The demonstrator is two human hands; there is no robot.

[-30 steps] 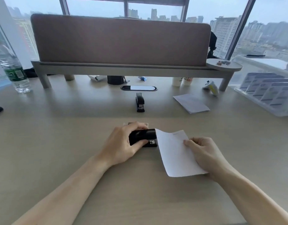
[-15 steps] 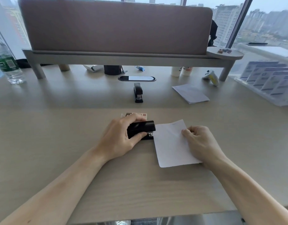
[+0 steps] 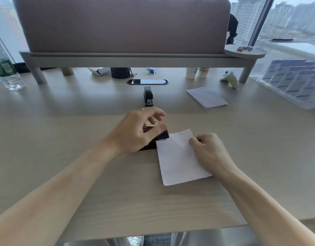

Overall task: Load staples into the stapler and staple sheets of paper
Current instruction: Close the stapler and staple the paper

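Apparently the stapling step is nearly done: the stapler (image 3: 157, 140) sits on the desk (image 3: 82, 174) at the upper left corner of the paper (image 3: 176, 160), though blur hides any staple. Since a moment ago, the left hand (image 3: 135, 132) has lifted, fingers loosely spread above the stapler; the right hand (image 3: 208, 153) still pinches the paper's edge.

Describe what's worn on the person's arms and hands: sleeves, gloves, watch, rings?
Both forearms are bare right to the bottom of the picture: no sleeves, no gloves, no watch or wristband on either wrist. The left hand has a thin gold-coloured ring on one finger, seen at the upper edge of the knuckles; which finger is unclear because the fingers are blurred. The right hand shows no ring or other jewellery.
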